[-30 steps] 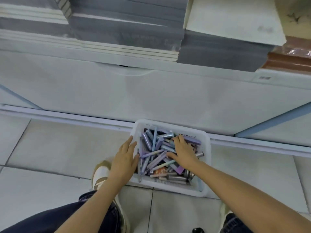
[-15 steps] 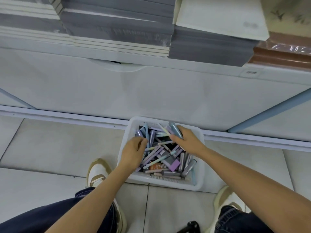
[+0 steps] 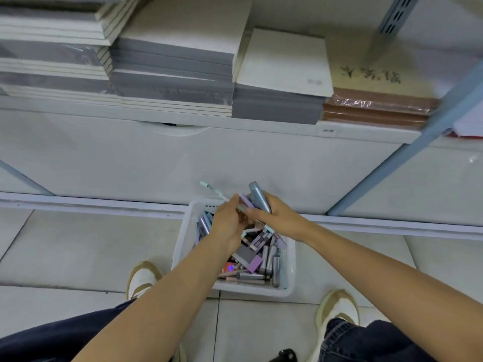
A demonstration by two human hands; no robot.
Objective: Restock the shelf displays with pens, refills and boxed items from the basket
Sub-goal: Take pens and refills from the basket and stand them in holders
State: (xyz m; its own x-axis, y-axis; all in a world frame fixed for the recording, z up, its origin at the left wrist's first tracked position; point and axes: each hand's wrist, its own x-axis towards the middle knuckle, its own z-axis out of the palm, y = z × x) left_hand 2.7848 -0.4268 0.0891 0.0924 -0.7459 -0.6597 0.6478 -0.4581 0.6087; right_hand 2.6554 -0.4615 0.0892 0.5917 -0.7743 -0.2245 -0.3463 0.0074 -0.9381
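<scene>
A white plastic basket stands on the floor tiles against the shelf base, filled with several pens, refills and small boxes in purple, grey and pink. Both hands are raised just above its far rim. My right hand grips a thick blue-grey marker together with a lilac pen. My left hand is closed on a slim mint-green pen whose tip points up and to the left. The two hands touch each other over the basket.
The lowest shelf above carries stacks of grey and white notebooks and brown wrapped pads. A blue shelf upright slants down on the right. My shoes flank the basket on the tiled floor.
Both hands have lifted out of the basket, taking the pens and marker with them, and come together. The view has tilted up, showing more of the shelf.
</scene>
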